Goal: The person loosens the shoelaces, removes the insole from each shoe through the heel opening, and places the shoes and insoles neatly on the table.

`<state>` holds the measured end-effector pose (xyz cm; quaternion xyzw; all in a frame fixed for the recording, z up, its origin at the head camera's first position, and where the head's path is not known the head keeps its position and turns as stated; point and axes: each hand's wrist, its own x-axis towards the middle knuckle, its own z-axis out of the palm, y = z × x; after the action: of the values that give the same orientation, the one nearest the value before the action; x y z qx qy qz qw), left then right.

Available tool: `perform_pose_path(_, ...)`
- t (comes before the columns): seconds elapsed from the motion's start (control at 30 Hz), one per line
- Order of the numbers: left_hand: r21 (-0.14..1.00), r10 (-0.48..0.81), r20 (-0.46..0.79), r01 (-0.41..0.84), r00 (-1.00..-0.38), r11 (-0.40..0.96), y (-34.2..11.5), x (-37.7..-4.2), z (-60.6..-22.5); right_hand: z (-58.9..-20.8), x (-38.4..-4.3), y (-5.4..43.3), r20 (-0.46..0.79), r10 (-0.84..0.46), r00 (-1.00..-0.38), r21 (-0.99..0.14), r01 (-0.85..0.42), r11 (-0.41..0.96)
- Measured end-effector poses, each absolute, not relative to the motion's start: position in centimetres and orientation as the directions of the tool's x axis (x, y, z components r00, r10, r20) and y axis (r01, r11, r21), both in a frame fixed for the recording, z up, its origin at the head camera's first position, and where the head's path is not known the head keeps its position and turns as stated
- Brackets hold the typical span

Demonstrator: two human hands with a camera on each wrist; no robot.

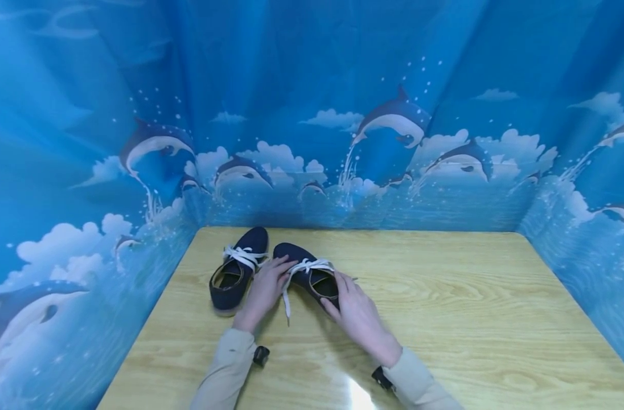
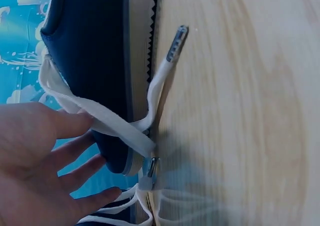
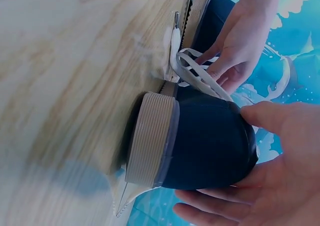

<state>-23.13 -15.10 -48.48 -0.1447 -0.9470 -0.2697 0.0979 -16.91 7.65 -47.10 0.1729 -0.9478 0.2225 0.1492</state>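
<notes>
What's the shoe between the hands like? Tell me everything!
The shoe looks dark blue, maybe cloth, with a pale ribbed sole, open top and white laces with shiny tips. It sits upright on the table, toe pointing away, leftward. The right hand holds its heel; the left hand touches a lace.

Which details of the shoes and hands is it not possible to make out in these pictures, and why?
Undersides of the left shoe and right shoe: head view, turned down to the table.
Inside of the right shoe: right wrist view, blocked by its heel.
That heel: left wrist view, cut off by the top edge.
Whether the left hand pinches the white lace: left wrist view, the lace itself hides the contact.
</notes>
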Motion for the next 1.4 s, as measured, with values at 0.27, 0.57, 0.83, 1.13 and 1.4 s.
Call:
perform_pose_path(0.27, 0.403, 0.241, 0.318, 0.361, -0.917, 0.841, -14.6, -23.1, -48.0, -46.8, -17.2, 8.3, 0.348, -0.25, -0.904, -0.364, -0.375, 0.852)
perform_pose_path(0.57, 0.413, 0.29, 0.297, 0.396, -0.91, 0.82, -14.5, -22.1, -48.2, -47.1, -17.1, 9.3, 0.365, -0.251, -0.897, -0.31, -0.371, 0.876)
perform_pose_path(0.83, 0.449, 0.322, 0.222, 0.39, -0.92, 0.804, -14.1, -21.0, -48.2, -47.5, -16.7, 10.7, 0.393, -0.284, -0.874, -0.213, -0.387, 0.897)
perform_pose_path(1.13, 0.484, 0.35, 0.205, 0.405, -0.914, 0.775, -12.8, -20.0, -48.2, -47.6, -16.5, 11.9, 0.391, -0.305, -0.868, -0.151, -0.387, 0.909)
perform_pose_path(1.4, 0.487, 0.39, 0.204, 0.438, -0.898, 0.755, -11.7, -19.1, -47.9, -47.5, -16.2, 13.1, 0.419, -0.296, -0.858, -0.147, -0.387, 0.91)
